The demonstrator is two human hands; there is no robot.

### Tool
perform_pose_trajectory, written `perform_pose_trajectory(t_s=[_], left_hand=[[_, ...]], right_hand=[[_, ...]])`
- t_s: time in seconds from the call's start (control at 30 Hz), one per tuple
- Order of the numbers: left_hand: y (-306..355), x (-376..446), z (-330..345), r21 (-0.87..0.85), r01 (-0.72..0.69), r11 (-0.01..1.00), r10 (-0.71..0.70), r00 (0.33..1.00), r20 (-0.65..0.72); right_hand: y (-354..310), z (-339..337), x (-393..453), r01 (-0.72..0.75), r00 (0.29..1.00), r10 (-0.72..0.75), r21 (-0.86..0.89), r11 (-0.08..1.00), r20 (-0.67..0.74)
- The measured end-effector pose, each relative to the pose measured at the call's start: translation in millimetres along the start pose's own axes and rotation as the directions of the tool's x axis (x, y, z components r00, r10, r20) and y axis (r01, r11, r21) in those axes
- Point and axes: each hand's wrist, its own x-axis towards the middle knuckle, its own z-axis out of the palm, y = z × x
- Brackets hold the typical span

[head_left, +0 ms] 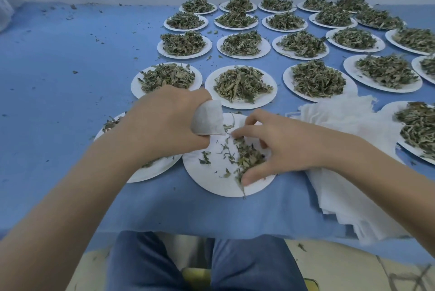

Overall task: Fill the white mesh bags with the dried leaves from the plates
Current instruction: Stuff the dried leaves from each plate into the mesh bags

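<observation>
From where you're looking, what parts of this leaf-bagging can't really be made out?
- Head view: how full the mesh bag is; the left hand wraps its mouth.
- The plate under the left forearm is mostly covered.
- Leaves under the right hand on the near plate are hidden by its fingers.
- The plates at the right edge are cut off.

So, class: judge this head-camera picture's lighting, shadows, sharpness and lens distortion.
Head view: even, soft light, no glare, only faint shadows beneath the left hand and right hand; the blue cloth-covered table bows at its edges, a wide-angle effect; far round white paper plates of dried green leaves look softer than the near ones.
</observation>
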Motion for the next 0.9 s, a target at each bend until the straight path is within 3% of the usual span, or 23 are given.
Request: perform_pose_trajectory(t_s=[0.37,0.47,0.57,0.73,0.83,0.9], left_hand=[[0.4,1.8,2.8,0.008,0.003,1.000,-0.003,1.000,0.019],[-0.5,2.9,2.9,0.040,-0.011,0.999,0.011,1.000,0.012],[1.7,4.3,3.5,0.051,-0.029,0.998,0.030,0.999,-0.012],[13.4,5.9,6.9,-0.150,-0.064,0.987,0.049,0.994,-0.099],[18.2,5.9,9.5,-0.271,-0.066,0.960,0.021,0.986,-0.165],[18.6,6.0,7.8,-0.310,-0.066,0.948,0.003,0.980,-0.198]], right_hand=[[-6.5,0.3,6.8,0.103,0.964,-0.072,0.109,0.989,-0.256],[-4.1,-21.0,-2.5,0.151,0.897,-0.043,0.213,0.965,-0.440],[-7.3,-35.2,-6.3,0.200,0.837,-0.071,0.182,0.963,-0.543],[-27.9,-28.2,7.2,0.232,0.810,-0.153,0.070,0.970,-0.566],[-32.2,-26.1,9.3,0.270,0.769,-0.028,0.284,0.920,-0.639],[-31.4,-29.2,7.4,0.306,0.798,0.055,0.482,0.821,-0.600]])
